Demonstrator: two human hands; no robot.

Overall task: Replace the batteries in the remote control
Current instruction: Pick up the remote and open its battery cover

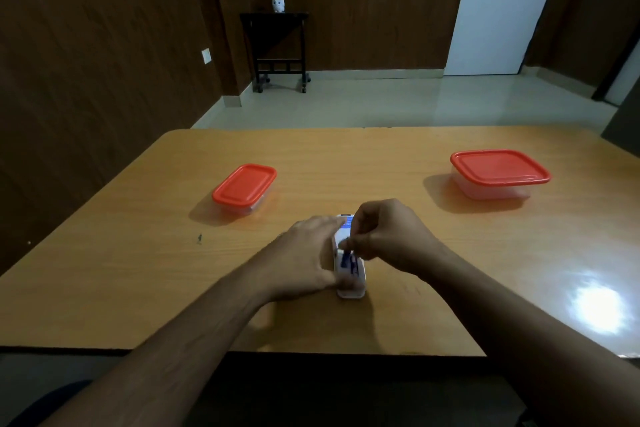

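On the wooden table (pixel 138 270), near its front edge and between the two forearms, lies the white remote control (pixel 349 274) with its battery bay facing up and dark blue batteries (pixel 347 261) showing inside. The left hand (pixel 308 260) rests along the remote's left side, fingers fairly straight and thumb at its near end, while the right hand (pixel 388 232) curls its fingertips down over the bay, seemingly pinching a battery, though blur hides the contact. Farther back stand a small red-lidded container (pixel 244 188) to the left and a larger red-lidded container (pixel 498 173) to the right, well apart.
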